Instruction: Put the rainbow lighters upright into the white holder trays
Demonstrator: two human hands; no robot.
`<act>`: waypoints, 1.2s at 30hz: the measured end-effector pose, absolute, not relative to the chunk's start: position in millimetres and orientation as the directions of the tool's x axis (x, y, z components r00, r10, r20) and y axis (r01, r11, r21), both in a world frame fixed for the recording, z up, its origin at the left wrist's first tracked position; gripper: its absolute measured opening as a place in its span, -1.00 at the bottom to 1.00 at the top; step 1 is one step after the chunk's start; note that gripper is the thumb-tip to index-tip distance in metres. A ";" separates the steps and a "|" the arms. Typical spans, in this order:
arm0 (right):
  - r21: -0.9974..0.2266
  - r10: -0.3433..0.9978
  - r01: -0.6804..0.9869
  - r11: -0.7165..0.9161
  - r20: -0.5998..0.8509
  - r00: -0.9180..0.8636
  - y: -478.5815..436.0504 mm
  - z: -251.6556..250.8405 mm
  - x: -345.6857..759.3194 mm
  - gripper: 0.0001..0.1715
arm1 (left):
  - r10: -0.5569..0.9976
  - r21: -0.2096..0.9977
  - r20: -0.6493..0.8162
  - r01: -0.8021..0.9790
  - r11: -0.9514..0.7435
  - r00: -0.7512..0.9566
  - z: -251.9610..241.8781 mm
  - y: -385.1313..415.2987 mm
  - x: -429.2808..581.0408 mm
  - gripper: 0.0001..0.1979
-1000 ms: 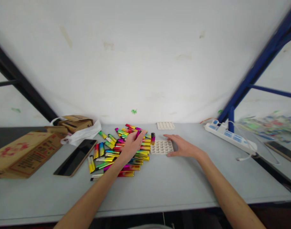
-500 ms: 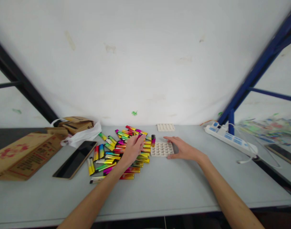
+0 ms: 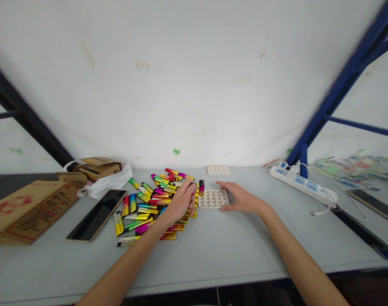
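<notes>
A loose pile of colourful metallic lighters lies on the table. Over the pile's right side is my left hand, its fingers closed on a lighter of which only a purple bit shows. One purple and gold lighter stands upright at the far left corner of a white tray with rows of round holes. At that tray's right edge is my right hand, thumb by the near corner and index finger by the far one, spread apart. Whether it presses on the tray I cannot tell.
Farther back lies a second white holed tray. To the left are a dark phone-like slab, a white plastic bag and cardboard boxes. A power strip with cables lies on the right, near a blue frame.
My left hand, shut on the lighter, has moved slightly toward the tray and turned its fingers down. My right hand keeps its place by the tray. The whole view has shifted slightly.
</notes>
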State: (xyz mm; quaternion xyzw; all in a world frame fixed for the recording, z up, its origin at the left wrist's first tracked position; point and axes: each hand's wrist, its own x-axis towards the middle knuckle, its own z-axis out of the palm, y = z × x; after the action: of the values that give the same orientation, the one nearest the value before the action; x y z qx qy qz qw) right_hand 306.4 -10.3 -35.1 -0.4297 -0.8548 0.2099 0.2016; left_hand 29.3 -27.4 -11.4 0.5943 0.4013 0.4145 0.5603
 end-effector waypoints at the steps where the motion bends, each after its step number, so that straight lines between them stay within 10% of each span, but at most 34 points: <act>1: -0.532 0.818 0.647 0.545 0.167 -0.551 -10.3 -35.2 306.6 0.14 | 0.934 0.987 0.120 0.065 -0.150 0.336 -10.5 -26.4 28.6 -0.71; 17: -0.548 0.812 0.639 0.540 0.141 -0.566 -11.2 -35.6 308.6 0.12 | 0.739 0.531 0.430 0.516 -0.672 0.519 -10.4 -10.7 12.4 -0.73; 36: -0.552 0.818 0.640 0.535 0.149 -0.556 -9.8 -37.5 308.7 0.14 | 0.835 0.653 0.489 0.529 -0.542 0.252 4.9 -1.7 -6.6 -0.75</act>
State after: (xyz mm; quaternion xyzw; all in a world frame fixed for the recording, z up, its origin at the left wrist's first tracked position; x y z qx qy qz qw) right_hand 308.7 -9.8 -37.5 -0.4272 -0.8532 0.2236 0.1990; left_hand -6.6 -1.7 4.9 0.7701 0.4428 0.4219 0.1812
